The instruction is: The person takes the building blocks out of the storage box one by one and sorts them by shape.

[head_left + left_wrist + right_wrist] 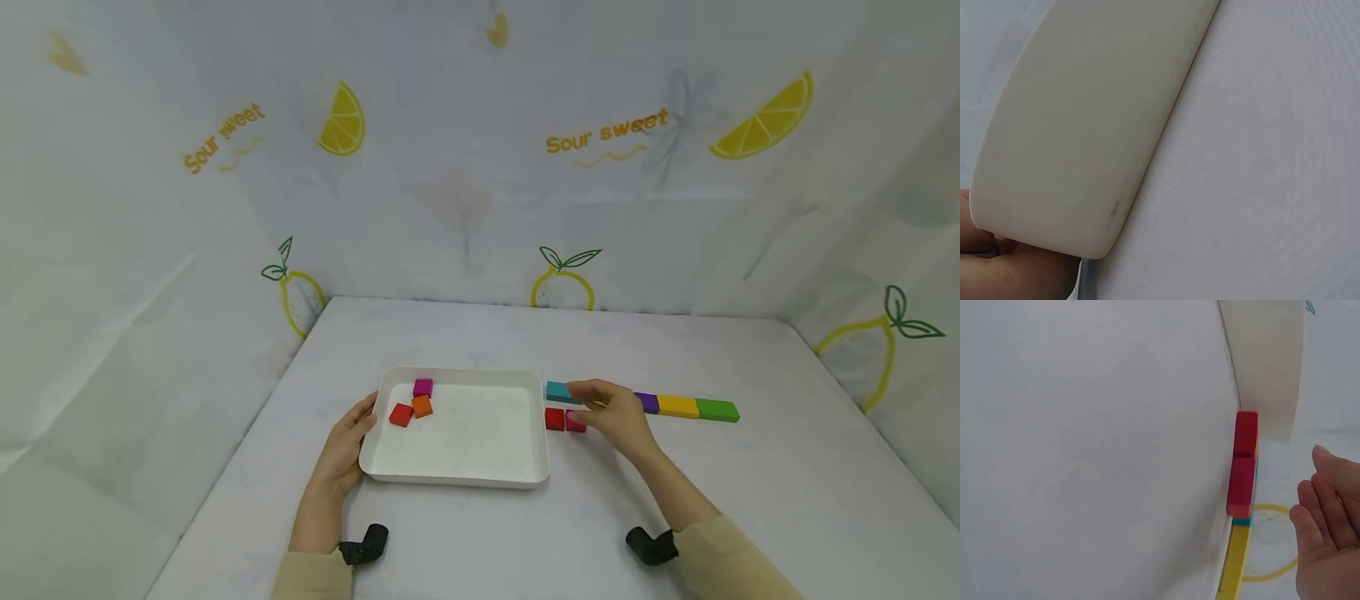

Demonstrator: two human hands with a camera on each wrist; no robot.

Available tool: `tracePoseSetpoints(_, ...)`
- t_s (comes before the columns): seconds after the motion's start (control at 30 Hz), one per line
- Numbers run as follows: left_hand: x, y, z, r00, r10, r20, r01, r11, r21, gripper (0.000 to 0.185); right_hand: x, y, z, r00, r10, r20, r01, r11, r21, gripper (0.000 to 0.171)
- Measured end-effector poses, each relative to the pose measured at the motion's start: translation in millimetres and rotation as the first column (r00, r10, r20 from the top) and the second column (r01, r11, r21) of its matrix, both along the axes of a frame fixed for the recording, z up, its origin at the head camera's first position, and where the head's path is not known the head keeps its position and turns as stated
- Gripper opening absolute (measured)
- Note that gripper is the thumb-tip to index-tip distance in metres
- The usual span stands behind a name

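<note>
The right hand (611, 412) hovers over a small group of blocks on the white surface (787, 467), just to the 3 o'clock side of a white tray (457, 477); its fingers are loosely straight and slightly spread, holding nothing, as the right wrist view (1325, 544) also shows; nearest its fingertips are a red block (554, 419) and a pink block (573, 425), lying side by side and touching each other, close to the tray's outer wall but apart from it; just at 12 o'clock of them lies a teal block (557, 391), the first of a row that runs toward 3 o'clock, partly hidden by the hand, then a purple block (648, 403), a yellow block (678, 406) and a green block (717, 410), all end to end; the left hand (347, 446) rests against the tray's 9 o'clock edge, fingers laid along the rim and thumb near the corner, and in the left wrist view (1004, 269) the fingers sit under the tray's rounded corner; whether they grip or only touch it I cannot tell; inside the tray, in the 10 o'clock corner, lie a magenta cube (423, 387), an orange cube (422, 407) and a red cube (401, 414), close together; behind the surface hangs a pale backdrop (465, 167) printed with lemons.
</note>
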State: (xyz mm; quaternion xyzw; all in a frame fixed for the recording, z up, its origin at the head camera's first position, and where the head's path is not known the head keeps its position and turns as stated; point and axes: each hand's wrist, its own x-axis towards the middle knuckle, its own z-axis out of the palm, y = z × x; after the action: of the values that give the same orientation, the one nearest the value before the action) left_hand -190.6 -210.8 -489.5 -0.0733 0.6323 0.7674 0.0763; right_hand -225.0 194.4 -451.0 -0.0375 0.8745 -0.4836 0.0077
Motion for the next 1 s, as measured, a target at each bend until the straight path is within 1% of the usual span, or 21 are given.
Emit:
tracePoseSetpoints(0.13, -1.8, 0.4, -2.3, 1.0, 0.002, 0.003, -0.002, 1.0, -0.005, 0.051, -0.2, -19.3, 6.1, 0.998, 0.056, -0.017, -0.058, 0.995, -0.086, 0.042)
tracePoseSetpoints(0.27, -1.5, 0.0, -2.3, 1.0, 0.0, 0.001, 0.0, 1.0, -0.006, 0.051, -1.2, -43.2, 10.4, 0.991, 0.126, -0.043, -0.131, 0.978, -0.162, 0.042)
tracePoseSetpoints(0.33, -1.0, 0.0, -1.6, 1.0, 0.0, 0.001, 0.0, 1.0, -0.004, 0.051, -1.4, -55.9, 10.6, 0.987, 0.153, -0.041, -0.158, 0.97, -0.183, 0.043)
tracePoseSetpoints(0.37, -0.7, 0.0, -1.2, 1.0, -0.002, 0.002, 0.002, 1.0, -0.004, 0.051, -0.1, -63.2, 13.3, 0.986, 0.163, -0.032, -0.167, 0.968, -0.185, 0.043)
tracePoseSetpoints(0.53, -0.8, 0.0, -0.6, 1.0, 0.004, 0.011, -0.004, 1.0, -0.006, 0.051, 0.7, -100.6, 14.7, 0.976, 0.219, -0.016, -0.218, 0.956, -0.195, 0.042)
tracePoseSetpoints(0.77, -0.8, 0.2, -0.1, 1.0, 0.006, 0.015, -0.006, 1.0, 0.001, 0.051, -7.5, -149.0, 8.0, 0.958, 0.284, -0.034, -0.286, 0.945, -0.16, 0.04)
tracePoseSetpoints(1.0, -0.8, 1.2, 0.4, 1.0, 0.007, 0.014, -0.007, 1.0, -0.001, 0.05, -11.3, -179.9, 6.0, 0.953, 0.302, -0.019, -0.301, 0.94, -0.163, 0.039)
